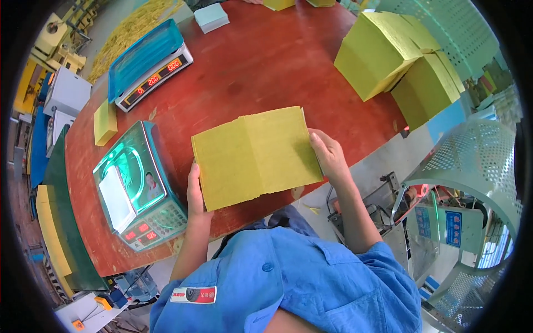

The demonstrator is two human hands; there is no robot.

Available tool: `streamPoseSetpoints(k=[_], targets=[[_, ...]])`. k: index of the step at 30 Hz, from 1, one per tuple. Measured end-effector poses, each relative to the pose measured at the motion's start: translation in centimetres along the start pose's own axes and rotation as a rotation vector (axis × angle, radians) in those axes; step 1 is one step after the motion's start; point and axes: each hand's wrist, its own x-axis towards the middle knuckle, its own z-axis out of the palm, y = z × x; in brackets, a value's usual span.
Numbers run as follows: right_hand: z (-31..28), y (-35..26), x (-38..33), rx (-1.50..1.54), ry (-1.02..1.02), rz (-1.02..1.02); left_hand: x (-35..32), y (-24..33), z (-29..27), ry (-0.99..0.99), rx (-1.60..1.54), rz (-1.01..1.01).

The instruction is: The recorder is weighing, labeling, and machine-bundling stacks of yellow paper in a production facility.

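Between my two hands is a stack of yellow paper with rough edges and a faint crease down its middle. It is held over the near edge of the red table, slightly tilted. My left hand grips its left side, the fingers partly hidden beneath. At the right side, my right hand has its thumb on the edge and its other fingers mostly out of sight. Close to my left hand stands a digital scale with a shiny round-marked pan, and a white paper pad lies on it.
Farther back sits a second scale with a blue tray. A small yellow block is at the left edge. Tall yellow paper stacks stand far right, a white stack at the back. Perforated metal guards rise right of the table.
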Motion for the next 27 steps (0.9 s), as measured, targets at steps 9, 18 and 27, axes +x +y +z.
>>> streamPoseSetpoints(k=[9,18,27], targets=[[1.8,0.7,0.1,0.198,-0.012,0.05,0.0,0.1,0.0,0.006,-0.03,-0.034],[1.5,0.5,-0.2,0.223,-0.044,0.03,0.6,-0.4,-1.6,0.038,0.075,0.009],[1.3,0.3,0.4,0.349,-0.074,0.146,1.3,0.8,-1.9,0.17,0.233,-0.156]])
